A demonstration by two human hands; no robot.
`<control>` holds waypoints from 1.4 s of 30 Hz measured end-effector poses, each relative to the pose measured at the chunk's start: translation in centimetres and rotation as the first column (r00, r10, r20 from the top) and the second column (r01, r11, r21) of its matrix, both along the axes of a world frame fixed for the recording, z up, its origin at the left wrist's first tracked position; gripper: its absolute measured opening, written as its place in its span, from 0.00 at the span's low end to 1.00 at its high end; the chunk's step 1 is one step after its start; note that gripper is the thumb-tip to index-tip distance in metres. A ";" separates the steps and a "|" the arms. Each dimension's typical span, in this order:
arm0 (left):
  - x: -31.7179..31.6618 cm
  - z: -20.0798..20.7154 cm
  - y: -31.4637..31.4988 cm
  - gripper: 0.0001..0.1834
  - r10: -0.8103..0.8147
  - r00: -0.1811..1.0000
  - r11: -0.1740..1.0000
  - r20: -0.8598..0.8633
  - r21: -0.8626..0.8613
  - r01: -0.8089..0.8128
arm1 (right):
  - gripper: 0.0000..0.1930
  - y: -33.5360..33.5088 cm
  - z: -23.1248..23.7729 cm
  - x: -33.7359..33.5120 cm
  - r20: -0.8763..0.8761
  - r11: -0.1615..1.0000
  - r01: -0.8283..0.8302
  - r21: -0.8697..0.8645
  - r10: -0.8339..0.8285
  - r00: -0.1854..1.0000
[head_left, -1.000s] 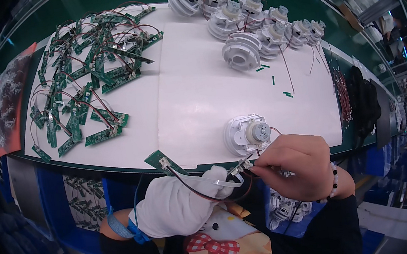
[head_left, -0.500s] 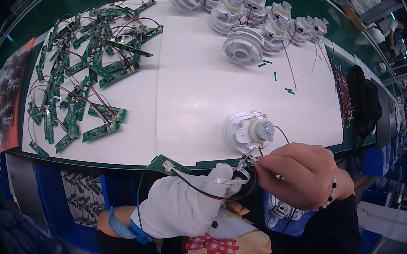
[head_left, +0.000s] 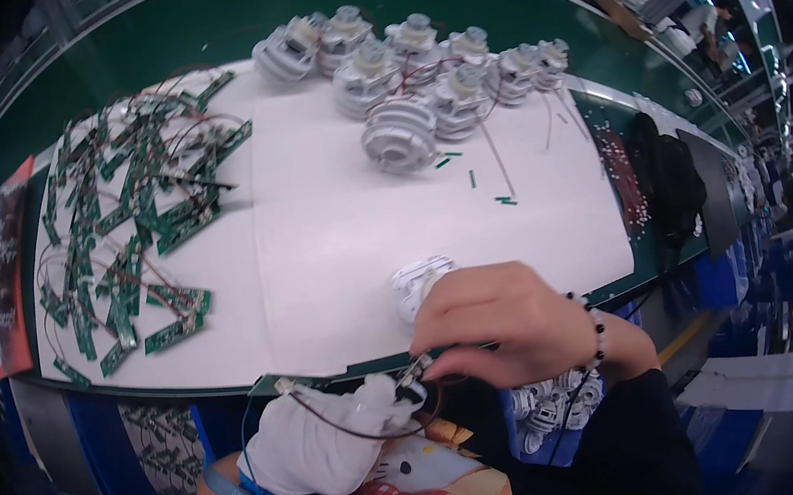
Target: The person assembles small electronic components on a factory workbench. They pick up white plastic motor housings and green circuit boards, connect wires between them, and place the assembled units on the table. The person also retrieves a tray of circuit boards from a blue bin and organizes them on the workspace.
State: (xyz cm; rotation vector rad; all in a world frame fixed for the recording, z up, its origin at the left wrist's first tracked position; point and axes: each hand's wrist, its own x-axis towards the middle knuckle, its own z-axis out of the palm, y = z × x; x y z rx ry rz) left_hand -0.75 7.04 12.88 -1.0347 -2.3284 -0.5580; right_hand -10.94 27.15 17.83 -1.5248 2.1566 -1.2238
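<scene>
Hands (head_left: 493,324), two, hold one wired assembly (head_left: 415,372), nine white units (head_left: 400,137) clustered beyond.

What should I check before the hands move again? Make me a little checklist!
1. Left hand at the small part: ok, gloved fingers are there.
2. Right hand at the small part: ok, thumb and finger meet it.
3. Both hands gloved: not ok, the right is bare.
4. Small part joined properly: cannot tell, too blurred.
5. Nearest white unit fully visible: not ok, the right hand hides some.
6. Piled green boards away from the hands: ok.
</scene>
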 end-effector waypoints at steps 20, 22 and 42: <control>-5.2 -3.6 0.6 0.07 0.393 0.765 0.799 0.511 0.221 -0.559 | 0.40 1.9 -7.2 -0.7 -0.041 0.931 0.357 -0.079 -0.361 0.932; -4.8 -4.7 0.4 0.11 0.470 0.740 0.732 0.481 0.256 -0.631 | 0.39 3.4 -6.9 -0.8 -0.075 0.882 0.451 -0.140 -0.463 0.883; -20.3 -1.2 5.4 0.29 0.367 0.919 0.926 0.145 0.042 -0.376 | 0.34 24.8 -2.7 -5.5 -0.132 0.460 0.878 0.132 -0.870 0.475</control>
